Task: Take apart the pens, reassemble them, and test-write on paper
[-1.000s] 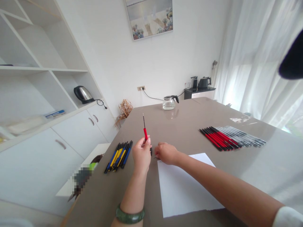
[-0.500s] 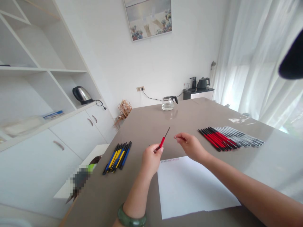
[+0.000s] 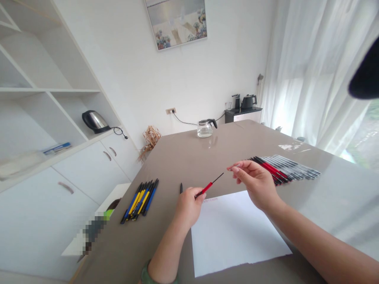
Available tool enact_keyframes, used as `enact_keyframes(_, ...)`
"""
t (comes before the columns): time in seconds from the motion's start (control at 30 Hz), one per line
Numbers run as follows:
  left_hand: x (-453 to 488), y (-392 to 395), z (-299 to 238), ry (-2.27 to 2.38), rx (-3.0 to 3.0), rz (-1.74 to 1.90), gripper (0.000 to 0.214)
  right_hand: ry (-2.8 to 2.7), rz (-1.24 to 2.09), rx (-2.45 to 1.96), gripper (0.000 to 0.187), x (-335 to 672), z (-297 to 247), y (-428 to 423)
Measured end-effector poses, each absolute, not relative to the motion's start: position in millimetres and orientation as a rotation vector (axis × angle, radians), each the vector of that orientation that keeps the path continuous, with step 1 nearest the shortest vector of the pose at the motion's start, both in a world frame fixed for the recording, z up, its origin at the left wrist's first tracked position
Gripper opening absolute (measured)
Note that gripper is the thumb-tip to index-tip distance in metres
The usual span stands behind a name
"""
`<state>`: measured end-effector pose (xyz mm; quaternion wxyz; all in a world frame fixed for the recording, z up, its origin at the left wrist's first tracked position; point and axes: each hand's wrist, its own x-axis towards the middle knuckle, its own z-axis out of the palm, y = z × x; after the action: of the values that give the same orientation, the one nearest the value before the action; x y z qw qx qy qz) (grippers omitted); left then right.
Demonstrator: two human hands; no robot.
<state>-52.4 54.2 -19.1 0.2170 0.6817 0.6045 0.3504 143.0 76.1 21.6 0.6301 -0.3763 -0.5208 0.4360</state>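
Pen (image 3: 207,187) clasped in left hand (image 3: 189,207) above the surface (image 3: 174,157), refill (image 3: 218,177) bare, right hand (image 3: 260,183) pinching a small part (image 3: 229,169) just beyond its tip, the two unjoined, so work looks only midway!

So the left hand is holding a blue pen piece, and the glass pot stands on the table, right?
Not quite: the pen piece in the left hand is red, not blue, as the head view shows. The glass pot does stand on the table.
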Motion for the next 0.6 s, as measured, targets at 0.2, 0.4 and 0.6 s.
enact_keyframes(0.2, -49.0, 51.9, -15.9, 1.655, 1.904, 0.987, 0.025, -1.267, 1.003, -0.9, 0.024, 140.3, 21.8, 72.1)
enact_keyframes(0.4, -47.9, 50.7, -13.7, 1.649, 1.936, 0.977, 0.024, -1.338, 1.035, -0.919, 0.023, 138.2, 18.1, 73.2)
enact_keyframes(0.6, -47.1, 48.6, -10.2, 1.621, 1.94, 0.962, 0.025, -1.384, 1.112, -0.953, 0.026, 135.4, 12.1, 72.8)
